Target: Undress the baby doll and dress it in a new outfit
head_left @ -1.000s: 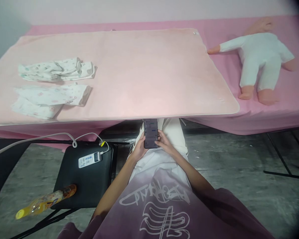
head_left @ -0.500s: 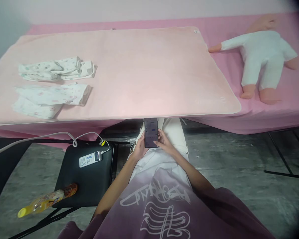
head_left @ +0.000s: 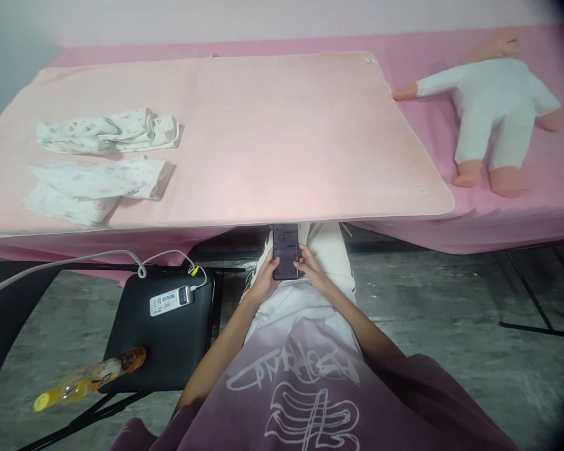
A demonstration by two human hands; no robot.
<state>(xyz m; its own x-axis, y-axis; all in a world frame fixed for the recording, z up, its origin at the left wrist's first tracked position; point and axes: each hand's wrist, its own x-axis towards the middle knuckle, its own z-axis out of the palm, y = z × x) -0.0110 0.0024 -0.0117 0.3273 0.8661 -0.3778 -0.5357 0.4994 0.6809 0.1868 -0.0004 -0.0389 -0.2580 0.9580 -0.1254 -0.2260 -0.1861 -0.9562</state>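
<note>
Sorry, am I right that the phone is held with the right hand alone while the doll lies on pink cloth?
Not quite: the head view shows the left hand and right hand both holding the phone; the doll lies on pink cloth.

Nothing readable — the lettering (head_left: 292, 368) on the shirt (head_left: 305, 335) included.

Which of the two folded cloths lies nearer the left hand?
The pink-printed cloth, in front; the green-printed cloth lies behind it, farther from the left hand.
</note>
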